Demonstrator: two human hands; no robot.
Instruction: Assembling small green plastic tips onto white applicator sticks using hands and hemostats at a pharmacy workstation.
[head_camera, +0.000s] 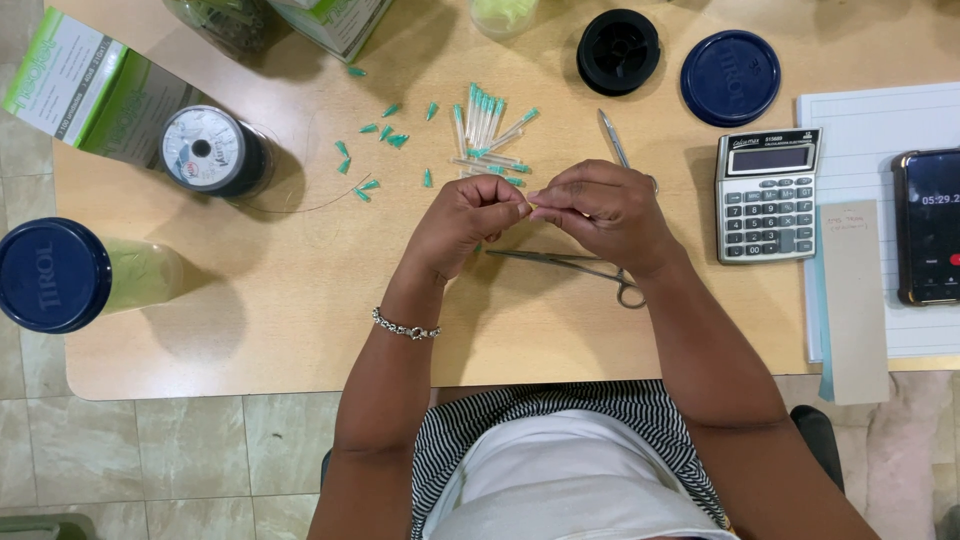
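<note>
The left hand (468, 220) and right hand (600, 210) meet above the table (300, 300), each grip pinched shut on one tiny yellowish piece (531, 205), held close for fine fingerwork. Just behind the piece lie green-capped needles (485, 125), within easy reach; just in front of it, steel forceps (580, 268); right of it, a calculator (768, 195).

Single head-worn view, looking straight down from above the seated person. Table (300, 330) fills the upper two thirds of the frame; lap and floor tiles (150, 450) along the bottom. Moderately close, arm's reach.
</note>
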